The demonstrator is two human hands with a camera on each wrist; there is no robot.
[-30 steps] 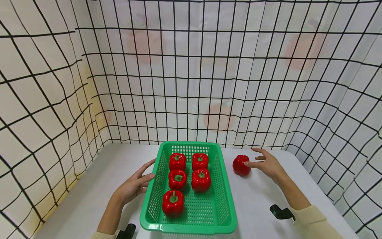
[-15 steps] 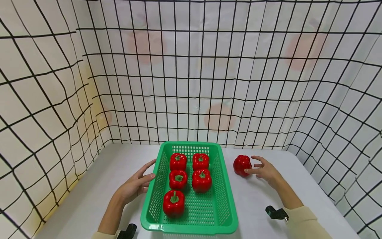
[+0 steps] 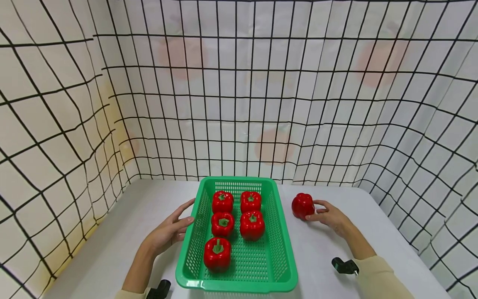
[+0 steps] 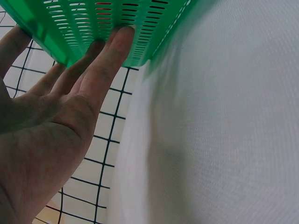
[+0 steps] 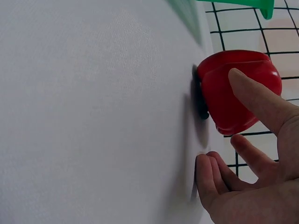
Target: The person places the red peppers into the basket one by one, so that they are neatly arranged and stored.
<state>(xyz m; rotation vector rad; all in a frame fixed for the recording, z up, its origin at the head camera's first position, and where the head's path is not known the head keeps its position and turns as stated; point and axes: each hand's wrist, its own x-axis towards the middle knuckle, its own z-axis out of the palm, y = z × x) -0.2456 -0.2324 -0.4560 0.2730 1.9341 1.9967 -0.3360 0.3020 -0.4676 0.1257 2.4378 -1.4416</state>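
Observation:
A lone red bell pepper [image 3: 301,205] lies on the white table to the right of the green basket [image 3: 274,286]. Right beside it is my right hand [image 3: 331,219], with the thumb and index finger at the pepper's near right side. From the right wrist, the thumb [image 5: 254,95] overlaps the pepper [image 5: 224,105], the index finger sits just below it, and the other fingers are bent near the tabletop. My left hand [image 3: 169,233] rests its extended fingertips against the basket's left wall; the left wrist view shows them under the rim on the slotted side [image 4: 88,23].
Several red bell peppers stand in the basket, among them a front one [image 3: 217,254] and a right one [image 3: 252,225]. Black grid netting [image 3: 246,108] over white sheeting encloses the table [image 3: 149,199] at the back and both sides.
My right hand has lowered and moved left to the lone pepper, its raised index finger coming down beside it. The left hand and the basket hold their place.

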